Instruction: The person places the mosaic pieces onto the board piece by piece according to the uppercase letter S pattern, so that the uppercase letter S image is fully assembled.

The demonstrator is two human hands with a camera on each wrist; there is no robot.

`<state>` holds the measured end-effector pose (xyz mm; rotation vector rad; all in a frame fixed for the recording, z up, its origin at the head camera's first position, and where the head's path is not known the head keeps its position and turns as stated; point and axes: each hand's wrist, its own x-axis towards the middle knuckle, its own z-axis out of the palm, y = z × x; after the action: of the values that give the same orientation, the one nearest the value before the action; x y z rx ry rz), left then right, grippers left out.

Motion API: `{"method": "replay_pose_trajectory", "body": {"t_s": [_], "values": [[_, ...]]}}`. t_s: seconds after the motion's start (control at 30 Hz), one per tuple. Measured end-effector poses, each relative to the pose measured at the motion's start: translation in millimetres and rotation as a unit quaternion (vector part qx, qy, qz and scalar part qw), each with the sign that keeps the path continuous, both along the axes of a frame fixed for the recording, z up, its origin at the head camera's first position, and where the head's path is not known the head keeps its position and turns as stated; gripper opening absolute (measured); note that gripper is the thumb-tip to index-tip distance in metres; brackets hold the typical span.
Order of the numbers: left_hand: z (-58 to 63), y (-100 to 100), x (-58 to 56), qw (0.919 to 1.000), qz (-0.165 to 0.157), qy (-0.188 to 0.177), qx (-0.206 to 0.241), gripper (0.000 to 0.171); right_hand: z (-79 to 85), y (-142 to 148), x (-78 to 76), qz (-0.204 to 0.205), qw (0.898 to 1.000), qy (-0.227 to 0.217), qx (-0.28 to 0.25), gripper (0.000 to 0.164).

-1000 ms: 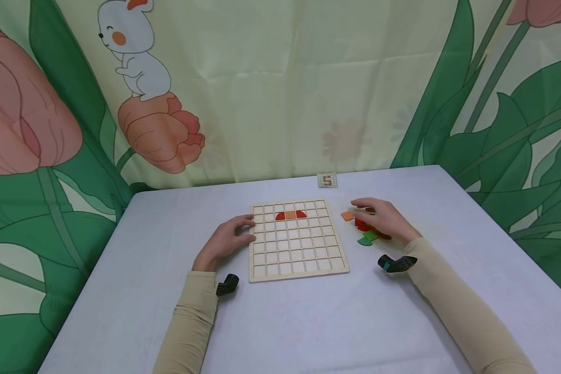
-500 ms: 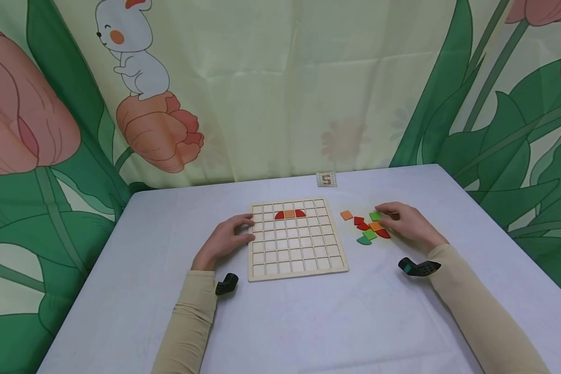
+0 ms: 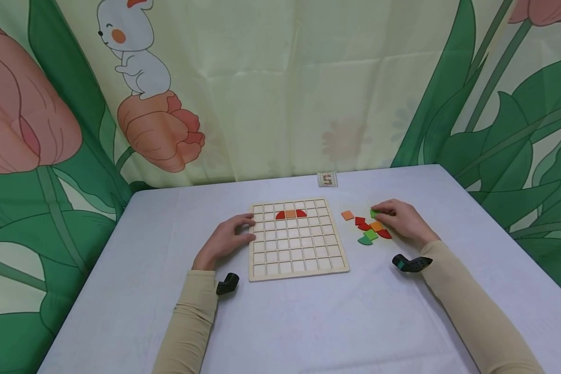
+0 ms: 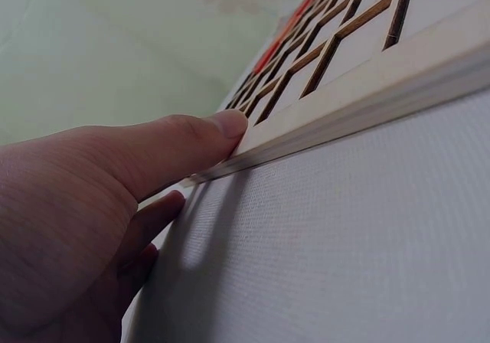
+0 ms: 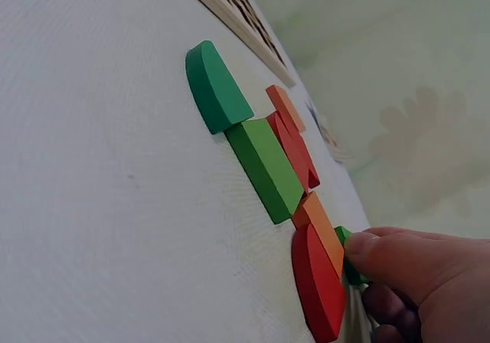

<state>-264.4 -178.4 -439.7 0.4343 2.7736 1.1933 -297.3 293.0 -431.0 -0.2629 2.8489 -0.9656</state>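
A square wooden grid board [image 3: 299, 276] lies flat on the table; in one of its upper rows an orange square [image 3: 290, 214] sits between two red rounded pieces [image 3: 301, 213]. My left hand [image 3: 224, 240] touches the board's left edge with thumb and fingertips, the thumb [image 4: 191, 140] at the rim. To the right of the board, my right hand [image 3: 404, 222] pinches a light green square block [image 3: 373, 213] at the far side of a loose group of pieces. Its fingers hide part of that block.
Beside the right hand lie a red rounded piece [image 3: 384, 234], another orange square [image 3: 376, 226], a green square [image 3: 371, 235], a dark green rounded piece [image 3: 365, 241] and several others. A small patterned card [image 3: 327, 179] rests near the table's back edge, before a printed curtain [image 3: 280, 104].
My right hand has moved from over the loose pieces to the right, uncovering them, then slightly back left, its fingers closing on the light green block. The left hand stays at the board.
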Motion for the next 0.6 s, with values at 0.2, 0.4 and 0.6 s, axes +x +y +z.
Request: {"method": "replay_pose_trajectory", "body": {"t_s": [0.2,0.4,0.6], "values": [[-0.2,0.2,0.2,1.0000,0.004,0.000,-0.002,0.040,-3.3,-2.0,-0.9,0.001,1.000,0.018,0.012,0.044],[0.2,0.4,1.3,1.0000,0.005,-0.001,0.002,0.040,-5.1,-1.1,1.1,0.001,0.999,0.025,0.024,0.044],[0.4,0.7,-0.3,1.0000,0.002,0.002,0.001,0.040,-3.8,-2.9,1.1,-0.007,0.999,0.029,0.022,0.044]]}}
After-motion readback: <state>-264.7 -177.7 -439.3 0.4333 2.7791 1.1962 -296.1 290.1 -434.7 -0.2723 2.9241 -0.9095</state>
